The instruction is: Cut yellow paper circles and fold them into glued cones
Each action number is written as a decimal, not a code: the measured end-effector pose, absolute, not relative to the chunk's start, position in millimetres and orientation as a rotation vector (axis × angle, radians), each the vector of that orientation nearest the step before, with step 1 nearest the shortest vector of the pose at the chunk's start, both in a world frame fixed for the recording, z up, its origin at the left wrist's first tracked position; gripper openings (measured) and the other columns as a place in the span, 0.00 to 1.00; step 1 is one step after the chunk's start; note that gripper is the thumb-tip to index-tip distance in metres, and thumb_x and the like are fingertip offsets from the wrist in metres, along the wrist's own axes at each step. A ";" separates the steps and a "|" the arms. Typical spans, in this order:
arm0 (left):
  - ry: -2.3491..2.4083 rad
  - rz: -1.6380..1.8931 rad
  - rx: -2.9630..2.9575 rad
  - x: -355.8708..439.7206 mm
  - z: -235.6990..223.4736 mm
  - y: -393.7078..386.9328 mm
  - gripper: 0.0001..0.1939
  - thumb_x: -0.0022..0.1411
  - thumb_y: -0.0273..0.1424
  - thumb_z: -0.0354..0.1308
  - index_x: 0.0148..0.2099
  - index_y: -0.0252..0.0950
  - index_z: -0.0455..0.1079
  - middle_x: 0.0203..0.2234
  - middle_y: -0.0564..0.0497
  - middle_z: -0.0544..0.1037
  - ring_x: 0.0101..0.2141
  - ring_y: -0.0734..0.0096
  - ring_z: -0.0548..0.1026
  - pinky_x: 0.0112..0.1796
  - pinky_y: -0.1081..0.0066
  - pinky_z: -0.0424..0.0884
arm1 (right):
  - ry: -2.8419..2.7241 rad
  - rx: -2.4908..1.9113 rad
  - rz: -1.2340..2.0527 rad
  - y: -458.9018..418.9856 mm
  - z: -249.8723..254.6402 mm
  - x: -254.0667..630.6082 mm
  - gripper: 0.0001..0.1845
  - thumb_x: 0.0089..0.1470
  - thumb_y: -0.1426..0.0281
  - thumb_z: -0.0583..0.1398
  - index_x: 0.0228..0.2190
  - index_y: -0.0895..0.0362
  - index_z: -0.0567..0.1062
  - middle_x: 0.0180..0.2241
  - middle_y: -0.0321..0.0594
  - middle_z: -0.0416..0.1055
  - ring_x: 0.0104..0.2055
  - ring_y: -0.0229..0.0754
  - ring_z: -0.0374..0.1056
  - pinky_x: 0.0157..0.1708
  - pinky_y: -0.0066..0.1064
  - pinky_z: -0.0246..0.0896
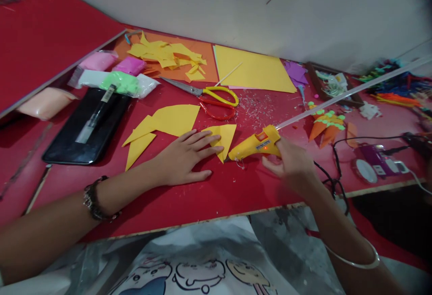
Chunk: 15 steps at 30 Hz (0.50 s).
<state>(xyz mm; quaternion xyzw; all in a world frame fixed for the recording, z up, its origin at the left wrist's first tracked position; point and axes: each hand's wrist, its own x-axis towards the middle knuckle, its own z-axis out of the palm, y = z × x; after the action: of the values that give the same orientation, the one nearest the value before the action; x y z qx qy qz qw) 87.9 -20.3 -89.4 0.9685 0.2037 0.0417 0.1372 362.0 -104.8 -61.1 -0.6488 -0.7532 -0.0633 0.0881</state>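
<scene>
My left hand [189,159] lies flat with its fingers spread, the fingertips pressing on a small piece of yellow paper [227,135]. In my right hand [297,162] is a yellow hot glue gun [254,145], gripped by its handle. A long clear glue stick [337,99] sticks out of its back, and a small orange light glows on its side. The nozzle is at the lower right edge of the yellow piece; whether it touches is hard to tell. Beyond my left hand lie other cut yellow paper pieces [177,119].
Scissors [216,97] with yellow and red handles lie beyond the hands. Yellow sheets [254,67] and paper scraps [162,54] are at the back. A black tray [87,128] with a marker stands left. Orange paper carrots [326,126], a purple power socket [378,162] and black cables lie right.
</scene>
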 end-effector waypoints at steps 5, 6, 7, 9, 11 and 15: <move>0.587 0.121 2.807 87.7 -89.5 -20.3 0.29 0.61 0.47 0.43 0.62 0.43 0.50 0.62 0.50 0.49 0.60 0.59 0.48 0.58 0.57 0.42 | -2.224 -1.969 -0.161 -103.4 -59.0 363.0 0.16 0.47 0.65 0.56 0.40 0.56 0.68 0.27 0.42 0.69 0.27 0.45 0.65 0.21 0.31 0.47; 0.588 0.120 2.809 87.8 -89.6 -20.4 0.29 0.61 0.47 0.43 0.62 0.43 0.50 0.62 0.50 0.49 0.60 0.59 0.48 0.58 0.57 0.42 | -2.225 -1.973 -0.167 -103.3 -58.8 363.4 0.16 0.47 0.65 0.56 0.40 0.56 0.68 0.27 0.42 0.69 0.27 0.45 0.65 0.21 0.31 0.47; 0.589 0.119 2.810 87.8 -89.7 -20.4 0.29 0.61 0.47 0.43 0.62 0.43 0.50 0.62 0.50 0.49 0.60 0.60 0.48 0.58 0.58 0.42 | -2.229 -1.973 -0.179 -103.2 -58.7 363.9 0.16 0.47 0.66 0.56 0.40 0.56 0.68 0.28 0.43 0.69 0.27 0.45 0.65 0.20 0.31 0.46; 0.592 0.122 2.809 87.8 -89.9 -20.6 0.30 0.61 0.47 0.43 0.62 0.42 0.50 0.62 0.50 0.49 0.60 0.60 0.48 0.58 0.58 0.42 | -2.246 -1.970 -0.214 -103.3 -58.8 364.9 0.16 0.48 0.66 0.55 0.40 0.57 0.67 0.28 0.43 0.70 0.27 0.44 0.65 0.20 0.31 0.46; 0.604 0.134 2.804 87.8 -90.3 -20.9 0.30 0.61 0.47 0.43 0.62 0.41 0.51 0.62 0.49 0.50 0.60 0.60 0.48 0.58 0.58 0.42 | -2.266 -1.972 -0.253 -103.5 -58.9 365.6 0.15 0.49 0.66 0.55 0.40 0.58 0.67 0.27 0.42 0.69 0.27 0.43 0.65 0.20 0.30 0.46; 0.626 0.150 2.798 87.3 -90.9 -21.5 0.32 0.60 0.48 0.42 0.62 0.38 0.51 0.62 0.48 0.50 0.60 0.61 0.48 0.58 0.59 0.42 | -2.293 -1.968 -0.318 -104.0 -58.0 365.3 0.14 0.50 0.66 0.53 0.39 0.59 0.67 0.26 0.41 0.69 0.27 0.43 0.65 0.21 0.29 0.47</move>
<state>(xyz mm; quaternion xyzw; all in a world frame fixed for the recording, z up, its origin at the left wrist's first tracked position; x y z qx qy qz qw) 87.3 -21.5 -90.9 0.9657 0.2160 0.0516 0.1346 365.3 -104.0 -58.0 -0.6469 -0.7536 -0.1045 0.0516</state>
